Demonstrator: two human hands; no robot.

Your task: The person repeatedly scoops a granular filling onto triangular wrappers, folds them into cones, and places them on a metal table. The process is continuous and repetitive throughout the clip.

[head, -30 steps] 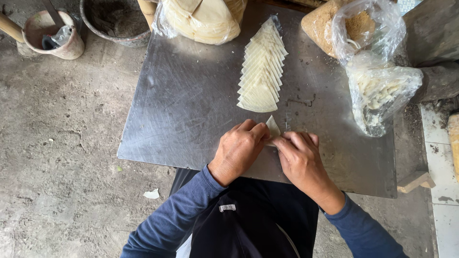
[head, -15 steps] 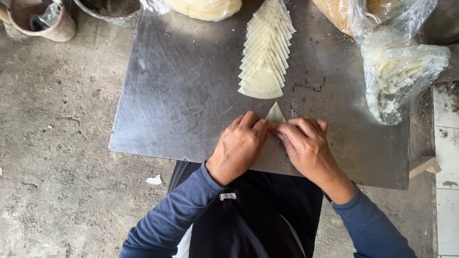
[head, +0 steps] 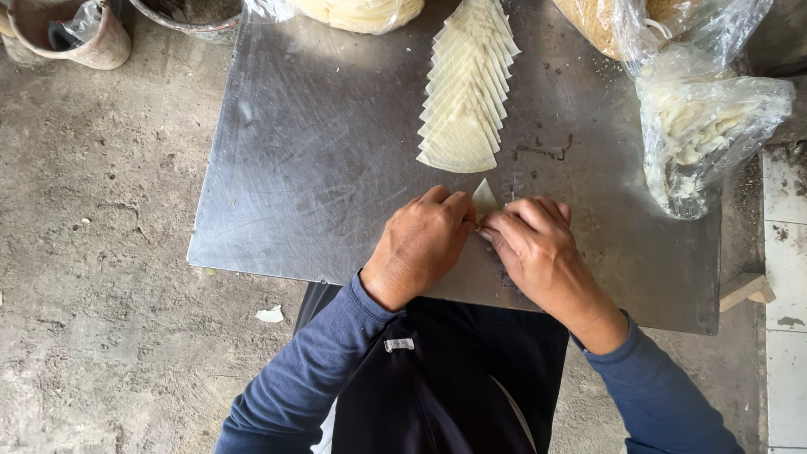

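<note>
My left hand [head: 424, 244] and my right hand [head: 534, 248] meet at the near middle of a metal sheet [head: 319, 176]. Between their fingertips they pinch a small pale dough triangle [head: 484, 199], whose tip sticks up while the rest is hidden by the fingers. Just beyond it a row of several folded dough triangles [head: 466, 92] lies overlapped, running away from me. Both sleeves are dark blue.
A clear plastic bag of pale filling [head: 706, 134] lies at the right of the sheet, another bag [head: 622, 21] behind it. A stack of round wrappers [head: 361, 13] sits at the far edge. A pot [head: 76, 29] stands on the concrete floor [head: 92, 252], far left.
Both hands stay together on the dough triangle, fingers shifting slightly. The view has drifted so the sheet and row sit higher in frame.
</note>
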